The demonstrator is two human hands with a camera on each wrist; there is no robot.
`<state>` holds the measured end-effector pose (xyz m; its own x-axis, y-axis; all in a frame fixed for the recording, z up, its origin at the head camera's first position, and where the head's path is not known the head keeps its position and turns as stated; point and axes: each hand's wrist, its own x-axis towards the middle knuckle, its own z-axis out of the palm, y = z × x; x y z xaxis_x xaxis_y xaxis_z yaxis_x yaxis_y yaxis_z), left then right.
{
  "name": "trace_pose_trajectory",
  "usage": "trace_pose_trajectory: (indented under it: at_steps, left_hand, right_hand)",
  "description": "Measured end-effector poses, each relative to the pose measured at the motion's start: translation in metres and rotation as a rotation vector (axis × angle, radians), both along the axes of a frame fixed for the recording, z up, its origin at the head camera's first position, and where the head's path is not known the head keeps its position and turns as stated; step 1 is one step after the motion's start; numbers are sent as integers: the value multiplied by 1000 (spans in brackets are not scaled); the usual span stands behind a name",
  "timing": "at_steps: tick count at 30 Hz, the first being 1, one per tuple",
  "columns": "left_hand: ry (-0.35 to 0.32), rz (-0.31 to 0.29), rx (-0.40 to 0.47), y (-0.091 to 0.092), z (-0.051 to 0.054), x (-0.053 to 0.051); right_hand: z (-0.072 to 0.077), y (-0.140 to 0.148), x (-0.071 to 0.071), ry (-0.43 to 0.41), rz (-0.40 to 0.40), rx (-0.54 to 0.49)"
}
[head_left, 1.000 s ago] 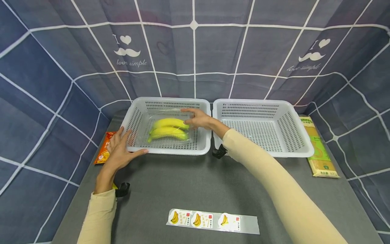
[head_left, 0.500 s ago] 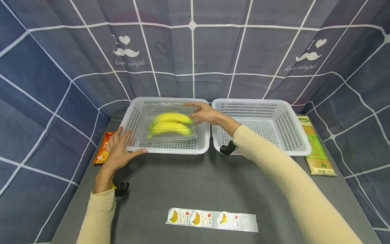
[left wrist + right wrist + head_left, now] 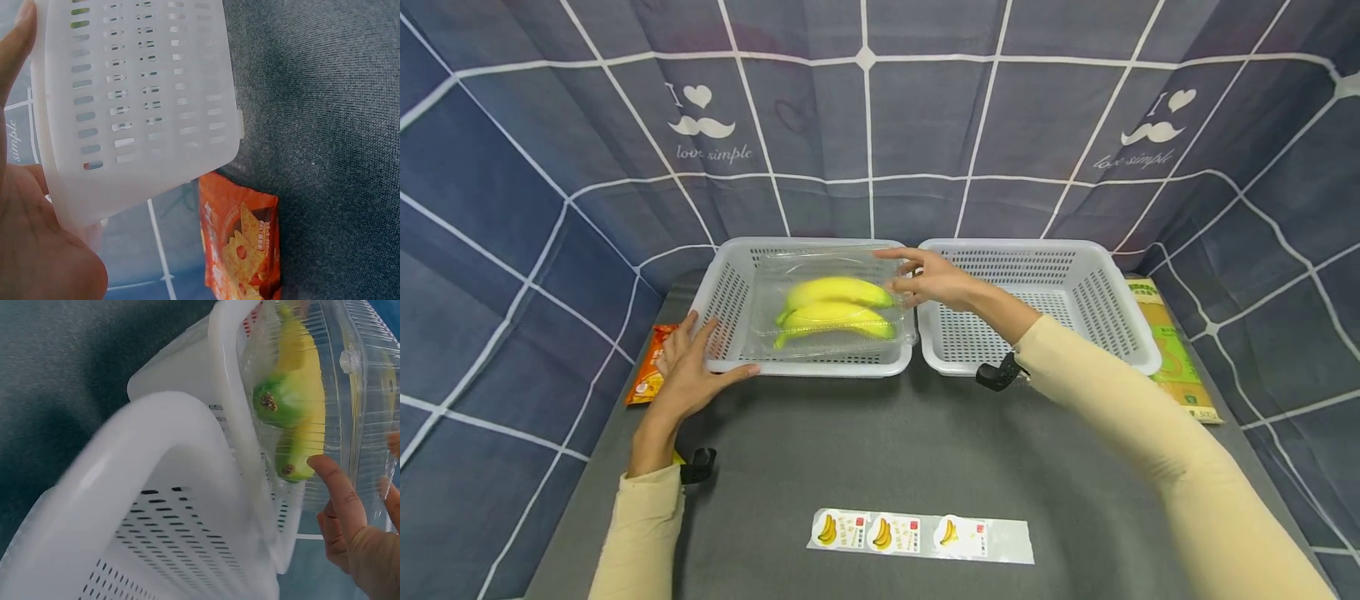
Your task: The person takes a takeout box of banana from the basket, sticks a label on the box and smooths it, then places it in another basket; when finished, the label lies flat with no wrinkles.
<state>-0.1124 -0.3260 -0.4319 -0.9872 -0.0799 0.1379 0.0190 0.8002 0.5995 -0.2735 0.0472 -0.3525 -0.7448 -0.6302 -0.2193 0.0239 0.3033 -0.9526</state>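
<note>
Two yellow bananas lie inside a clear plastic clamshell box. My right hand holds the box by its right end, above the left white basket. In the right wrist view the thumb and fingers press on either side of the box's edge, and the banana ends show green. My left hand grips the front left corner of that basket, thumb along the front rim. The left wrist view shows the hand at the basket's slotted side.
A second white basket stands on the right, close to the first. An orange snack bag lies left of the baskets, and a yellow-green packet on the far right. A strip of banana stickers lies near the front of the grey table.
My right hand has raised the clear box of bananas from the left basket and shifted it slightly right. My left hand keeps its grip on the basket corner.
</note>
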Motion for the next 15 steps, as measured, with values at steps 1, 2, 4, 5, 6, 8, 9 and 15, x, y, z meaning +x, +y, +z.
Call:
trace_pose_trajectory:
  at_steps: [1,2,4,5,6,8,9,15]
  left_hand:
    - [-1,0,1,0,0,0]
    - [-2,0,1,0,1,-1]
    - [-6,-1,-3,0,1,-1]
    - [-7,-1,-4,0,1,-1]
    - [-8,-1,-6,0,1,-1]
    - [-7,-4,-10,-1,1,-1]
    - [-7,-7,-10,0,1,-1]
    - [-13,-16,-7,-1,0,0]
  right_hand:
    - [2,4,3,9,0,0]
    - [4,9,6,15,-2,-2]
    - [8,17,12,22,-1,-9]
    - [10,21,15,19,0,-20]
    - [11,25,19,21,3,-26]
    - [14,32,26,13,9,-47]
    - [15,35,30,11,12,-51]
    - [18,50,49,-11,10,-68]
